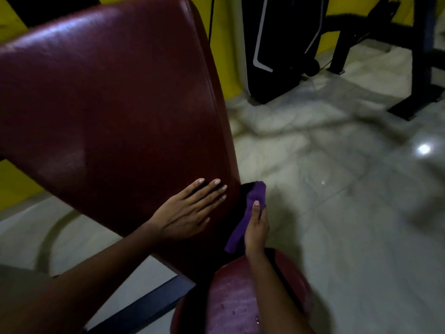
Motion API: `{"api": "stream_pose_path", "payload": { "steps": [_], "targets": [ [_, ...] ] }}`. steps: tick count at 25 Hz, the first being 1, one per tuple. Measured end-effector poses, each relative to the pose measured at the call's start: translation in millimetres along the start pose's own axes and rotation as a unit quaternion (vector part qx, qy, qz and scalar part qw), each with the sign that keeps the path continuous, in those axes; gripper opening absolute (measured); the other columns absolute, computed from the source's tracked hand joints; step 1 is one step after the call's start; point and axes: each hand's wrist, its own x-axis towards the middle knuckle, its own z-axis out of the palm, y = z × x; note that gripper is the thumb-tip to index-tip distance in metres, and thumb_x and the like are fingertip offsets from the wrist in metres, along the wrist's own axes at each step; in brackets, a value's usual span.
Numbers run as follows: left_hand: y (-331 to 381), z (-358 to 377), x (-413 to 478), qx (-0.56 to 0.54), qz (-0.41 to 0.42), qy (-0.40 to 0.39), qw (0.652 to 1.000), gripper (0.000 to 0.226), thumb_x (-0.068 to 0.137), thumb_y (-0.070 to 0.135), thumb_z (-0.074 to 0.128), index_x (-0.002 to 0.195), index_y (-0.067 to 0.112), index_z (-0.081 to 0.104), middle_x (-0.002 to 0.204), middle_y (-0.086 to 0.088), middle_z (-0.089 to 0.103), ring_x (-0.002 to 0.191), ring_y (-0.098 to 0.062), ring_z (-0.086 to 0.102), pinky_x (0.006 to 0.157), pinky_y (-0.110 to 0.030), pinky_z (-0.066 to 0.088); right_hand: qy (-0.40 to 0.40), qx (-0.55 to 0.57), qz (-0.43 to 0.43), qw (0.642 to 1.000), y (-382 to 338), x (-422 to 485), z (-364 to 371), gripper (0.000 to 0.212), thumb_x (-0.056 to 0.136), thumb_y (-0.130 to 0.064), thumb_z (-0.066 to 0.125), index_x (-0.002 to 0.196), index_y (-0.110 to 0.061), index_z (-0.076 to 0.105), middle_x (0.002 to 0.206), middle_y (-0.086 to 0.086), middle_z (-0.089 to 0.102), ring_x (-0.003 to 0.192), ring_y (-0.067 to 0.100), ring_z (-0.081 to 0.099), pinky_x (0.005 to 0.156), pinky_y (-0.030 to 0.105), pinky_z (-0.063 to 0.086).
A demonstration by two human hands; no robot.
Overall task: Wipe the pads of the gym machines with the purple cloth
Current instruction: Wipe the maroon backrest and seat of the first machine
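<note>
A large dark red slanted pad (115,97) fills the left half of the head view. My left hand (187,210) lies flat on its lower right part, fingers straight. My right hand (256,229) grips the purple cloth (248,213) at the pad's lower right edge; the cloth hangs down past my palm. Below them sits a smaller round dark red seat pad (231,300), partly covered by my right forearm.
Pale marble floor tiles (349,189) spread to the right. A black machine with white trim (277,56) stands by the yellow wall (224,32). A black metal frame (421,68) stands at the far right. A dark steel bar (144,307) runs under the pad.
</note>
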Motion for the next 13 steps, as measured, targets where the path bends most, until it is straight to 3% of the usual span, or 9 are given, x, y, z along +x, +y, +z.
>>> {"api": "stream_pose_path", "payload": {
  "steps": [2, 3, 4, 6, 8, 10, 12, 13],
  "targets": [
    [13.4, -21.3, -3.7, -0.163, -0.092, 0.010, 0.982, 0.057, 0.091, 0.035, 0.038, 0.144, 0.015, 0.033, 0.152, -0.004, 0.030, 0.141, -0.014, 0.020, 0.118, -0.030, 0.005, -0.027, 0.026, 0.007, 0.999, -35.1, -25.6, -11.9, 0.050, 0.099, -0.031, 0.038, 0.140, -0.003, 0.036, 0.145, 0.016, 0.039, 0.135, 0.026, 0.036, 0.108, 0.024, 0.024],
    [23.0, -40.6, -6.9, -0.282, -0.165, 0.023, 0.945, 0.057, 0.092, 0.037, 0.039, 0.145, 0.020, 0.030, 0.153, -0.003, 0.029, 0.141, -0.006, 0.019, 0.118, -0.022, 0.005, -0.047, 0.037, 0.011, 0.998, -52.9, -40.1, -16.7, 0.053, 0.098, -0.036, 0.038, 0.141, -0.005, 0.036, 0.145, 0.015, 0.040, 0.135, 0.025, 0.036, 0.110, 0.028, 0.025],
    [33.8, -59.3, -11.2, -0.401, -0.253, 0.031, 0.880, 0.056, 0.093, 0.039, 0.040, 0.145, 0.025, 0.026, 0.154, 0.000, 0.028, 0.140, 0.002, 0.018, 0.116, -0.013, 0.007, -0.061, 0.036, 0.003, 0.997, -69.9, -57.8, -21.6, 0.056, 0.096, -0.042, 0.038, 0.141, -0.007, 0.037, 0.146, 0.013, 0.040, 0.135, 0.023, 0.036, 0.113, 0.031, 0.026],
    [47.5, -98.3, -13.2, -0.570, -0.412, 0.069, 0.707, 0.050, 0.094, 0.038, 0.045, 0.140, 0.030, 0.027, 0.152, 0.003, 0.029, 0.134, 0.010, 0.024, 0.111, -0.005, 0.014, -0.109, 0.010, -0.051, 0.993, -103.3, -96.2, -31.0, 0.066, 0.092, -0.054, 0.040, 0.140, -0.009, 0.039, 0.146, 0.010, 0.040, 0.137, 0.019, 0.034, 0.115, 0.037, 0.024],
    [49.2, -134.6, -11.9, -0.680, -0.498, 0.107, 0.528, 0.045, 0.096, 0.034, 0.044, 0.139, 0.025, 0.030, 0.152, -0.002, 0.032, 0.134, 0.003, 0.031, 0.112, -0.012, 0.021, -0.202, -0.012, -0.057, 0.978, -132.5, -131.1, -34.7, 0.060, 0.093, -0.052, 0.039, 0.138, -0.012, 0.043, 0.142, 0.004, 0.045, 0.133, 0.013, 0.039, 0.113, 0.029, 0.030],
    [48.4, -169.2, -16.8, -0.771, -0.515, 0.155, 0.342, 0.045, 0.100, 0.035, 0.032, 0.142, 0.019, 0.031, 0.148, -0.004, 0.036, 0.128, -0.007, 0.038, 0.106, -0.017, 0.033, -0.325, 0.006, 0.018, 0.946, -153.1, -165.4, -28.3, 0.052, 0.094, -0.051, 0.039, 0.131, -0.016, 0.050, 0.126, -0.003, 0.056, 0.117, 0.008, 0.051, 0.095, 0.014, 0.042],
    [44.5, -192.1, -29.6, -0.827, -0.506, 0.211, 0.124, 0.052, 0.097, 0.045, 0.034, 0.134, 0.011, 0.049, 0.140, -0.008, 0.048, 0.117, -0.013, 0.054, 0.095, -0.023, 0.044, -0.412, 0.018, 0.088, 0.907, -167.5, -194.5, -21.1, 0.071, 0.077, -0.069, 0.049, 0.128, -0.020, 0.054, 0.124, -0.002, 0.060, 0.110, 0.007, 0.057, 0.094, 0.019, 0.045],
    [41.8, -198.5, -39.4, -0.836, -0.489, 0.243, 0.063, 0.051, 0.090, 0.047, 0.048, 0.123, 0.010, 0.060, 0.133, -0.013, 0.056, 0.107, -0.014, 0.062, 0.090, -0.024, 0.050, -0.442, 0.007, 0.092, 0.892, -173.9, -204.6, -19.4, 0.079, 0.070, -0.074, 0.054, 0.129, -0.021, 0.054, 0.127, -0.001, 0.059, 0.113, 0.009, 0.057, 0.099, 0.026, 0.043]
  ]
}}
